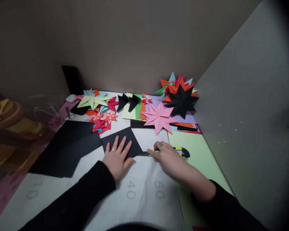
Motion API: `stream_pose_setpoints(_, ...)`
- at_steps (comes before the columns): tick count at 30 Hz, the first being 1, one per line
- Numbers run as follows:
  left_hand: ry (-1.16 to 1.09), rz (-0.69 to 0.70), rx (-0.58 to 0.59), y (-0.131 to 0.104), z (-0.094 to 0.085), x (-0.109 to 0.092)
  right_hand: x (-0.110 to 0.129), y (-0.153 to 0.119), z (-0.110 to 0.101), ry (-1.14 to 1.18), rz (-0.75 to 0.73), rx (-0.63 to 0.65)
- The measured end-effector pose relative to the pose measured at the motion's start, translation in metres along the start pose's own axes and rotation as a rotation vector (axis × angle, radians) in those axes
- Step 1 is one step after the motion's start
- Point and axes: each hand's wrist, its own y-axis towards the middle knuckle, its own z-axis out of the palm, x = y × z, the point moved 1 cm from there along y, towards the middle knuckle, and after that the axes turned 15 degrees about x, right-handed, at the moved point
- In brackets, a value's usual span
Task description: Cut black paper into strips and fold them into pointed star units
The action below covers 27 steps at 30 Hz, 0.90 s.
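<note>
My left hand (118,157) lies flat with fingers spread on a piece of black paper (132,136), pressing it against the white sheet (144,179) printed with numbers. In my right hand (167,157) is a yellow and black utility knife (185,152), gripped with the handle's end sticking out to the right. Its blade points left and meets the lower right corner of the black paper; whether it lies under a fold there I cannot tell. Larger black sheets (65,147) rest to the left of my left hand.
Behind my hands are a pink paper star (159,117), a black star (181,101), small colourful stars (101,120) and stacked coloured paper (131,112). Small scissors (69,113) and a dark phone-like slab (72,80) are at the back left. Green paper (195,179) lies right, beside a grey panel (250,128).
</note>
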Motion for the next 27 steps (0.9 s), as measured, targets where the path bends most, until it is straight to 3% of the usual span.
stream_pose_setpoints(4, -0.076, -0.073, 0.027, -0.007, 0.005, -0.009, -0.009, 0.003, 0.002, -0.009, 0.035, -0.068)
stream_pose_setpoints(10, 0.105, 0.266, 0.101, 0.004, -0.008, 0.027, -0.009, 0.005, 0.004, -0.059, 0.020, -0.081)
stream_pose_setpoints(12, 0.134, 0.315, 0.073, 0.010, -0.012, 0.037, -0.007, 0.005, 0.003, -0.062, 0.023, -0.080)
stream_pose_setpoints(15, 0.149, 0.310, 0.037, 0.015, -0.013, 0.041, -0.005, 0.005, 0.000, -0.058, 0.023, -0.073)
stream_pose_setpoints(27, 0.173, 0.297, 0.074, 0.015, -0.011, 0.038, 0.005, 0.000, -0.004, -0.042, 0.014, -0.024)
